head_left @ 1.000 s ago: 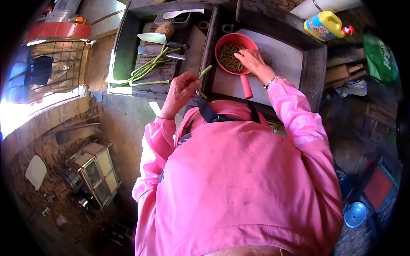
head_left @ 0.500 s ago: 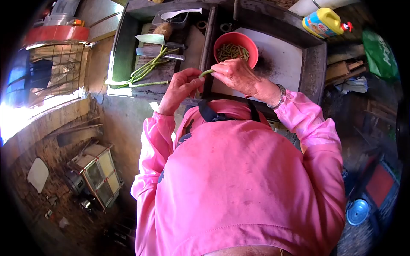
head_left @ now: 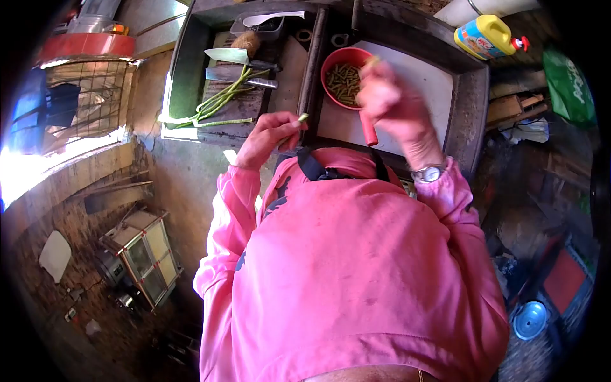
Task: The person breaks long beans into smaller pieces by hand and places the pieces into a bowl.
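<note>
My left hand (head_left: pixel 267 139) is closed on a long bean, whose green end (head_left: pixel 303 118) pokes out between thumb and forefinger. Blurred by motion, my right hand (head_left: pixel 388 102) is over the right edge of a red bowl with a handle (head_left: pixel 328 60); its fingers look closed, with a yellowish-green bean piece (head_left: pixel 373 60) at their tips. Many short cut bean pieces (head_left: pixel 344 81) lie in the bowl. A bundle of whole long beans (head_left: pixel 219 105) rests left of my left hand, partly over two knives (head_left: pixel 228 56).
A divider (head_left: pixel 310 70) splits the dark-framed counter. Behind the knives are a brown scrubber (head_left: pixel 247 42) and a plastic tub (head_left: pixel 270 30) with a white spoon (head_left: pixel 280 16) across it. A yellow bottle (head_left: pixel 487 37) stands far right, near a green bag (head_left: pixel 566 89).
My right hand has come away from my left, moving right and up beside the bowl, and the bowl's handle now shows. My left hand stays nearly in place with the bean.
</note>
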Motion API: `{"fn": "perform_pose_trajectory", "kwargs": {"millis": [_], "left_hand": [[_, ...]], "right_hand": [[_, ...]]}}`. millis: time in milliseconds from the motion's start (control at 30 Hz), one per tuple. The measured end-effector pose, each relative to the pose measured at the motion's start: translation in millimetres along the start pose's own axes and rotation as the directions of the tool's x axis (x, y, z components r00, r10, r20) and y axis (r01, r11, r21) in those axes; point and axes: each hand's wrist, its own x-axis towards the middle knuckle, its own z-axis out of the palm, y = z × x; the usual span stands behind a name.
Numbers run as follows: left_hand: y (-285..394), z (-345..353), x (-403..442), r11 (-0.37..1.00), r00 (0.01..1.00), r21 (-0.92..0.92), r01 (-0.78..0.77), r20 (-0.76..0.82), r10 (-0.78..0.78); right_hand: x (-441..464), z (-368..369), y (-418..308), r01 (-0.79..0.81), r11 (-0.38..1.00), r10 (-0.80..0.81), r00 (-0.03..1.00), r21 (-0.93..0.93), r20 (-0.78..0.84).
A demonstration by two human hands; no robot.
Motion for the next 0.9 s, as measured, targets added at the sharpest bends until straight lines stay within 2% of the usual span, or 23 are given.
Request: {"fn": "perform_pose_trajectory", "kwargs": {"millis": [33, 67, 100, 167, 233, 267, 300, 400, 433, 500, 567, 600, 633, 700, 800, 833, 900], "left_hand": [[-6, -2, -1, 0.995, 1.000, -0.095, -0.009, -0.023, 0.007], [-10, -3, -2, 0.982, 0.999, -0.190, -0.017, -0.043, 0.009], [-11, -1, -5, 0.958, 0.998, -0.284, -0.024, -0.065, 0.006], [-4, 2, 0, 0.949, 0.997, -0.311, -0.054, -0.074, 0.032], [5, 9, 2, 0.947, 0.994, -0.308, -0.094, -0.078, 0.073], [7, 13, 2, 0.940, 0.992, -0.323, -0.107, -0.105, 0.077], [8, 16, 3, 0.934, 0.988, -0.337, -0.121, -0.131, 0.081], [4, 20, 7, 0.948, 0.970, -0.277, -0.159, -0.223, 0.097], [3, 20, 9, 0.956, 0.960, -0.237, -0.173, -0.255, 0.111], [3, 21, 8, 0.965, 0.947, -0.182, -0.189, -0.295, 0.130], [4, 21, 12, 0.970, 0.936, -0.144, -0.197, -0.323, 0.142], [3, 22, 13, 0.971, 0.932, -0.134, -0.197, -0.334, 0.142], [3, 23, 14, 0.973, 0.928, -0.123, -0.196, -0.345, 0.143], [9, 29, 15, 0.970, 0.932, -0.127, -0.209, -0.325, 0.158], [10, 31, 18, 0.972, 0.939, -0.138, -0.191, -0.313, 0.140], [9, 30, 19, 0.973, 0.941, -0.142, -0.180, -0.314, 0.128], [5, 28, 22, 0.948, 0.958, -0.286, -0.140, -0.282, 0.057]], "right_hand": [[-4, 3, -18, 0.194, 0.965, -0.174, 0.977, -0.177, 0.123], [-6, 2, -33, 0.240, 0.872, -0.267, 0.964, -0.427, -0.003], [-7, 1, -41, 0.227, 0.724, -0.382, 0.918, -0.651, -0.105], [3, -12, -39, -0.046, 0.344, -0.504, 0.833, -0.938, -0.226], [4, -67, -50, -0.264, 0.028, -0.560, 0.795, -0.964, -0.234], [3, -88, -57, -0.367, -0.235, -0.593, 0.788, -0.900, -0.166], [5, -93, -58, -0.450, -0.474, -0.607, 0.790, -0.757, -0.090], [7, -103, -50, -0.525, -0.704, -0.636, 0.766, -0.478, 0.097], [10, -100, -45, -0.446, -0.574, -0.613, 0.790, -0.687, 0.000], [15, -92, -25, -0.274, -0.162, -0.500, 0.851, -0.948, -0.160], [19, -71, 5, -0.247, 0.033, -0.354, 0.903, -0.968, -0.243], [20, -65, 16, -0.289, 0.070, -0.290, 0.910, -0.955, -0.297], [21, -56, 24, -0.363, 0.028, -0.259, 0.897, -0.931, -0.357], [23, -51, 36, -0.330, 0.083, -0.215, 0.916, -0.940, -0.340], [26, -44, 44, -0.311, 0.282, -0.209, 0.903, -0.907, -0.375], [25, -51, 45, -0.284, 0.138, -0.246, 0.918, -0.949, -0.310], [27, -62, 50, -0.221, -0.158, -0.288, 0.943, -0.962, -0.169]]}}
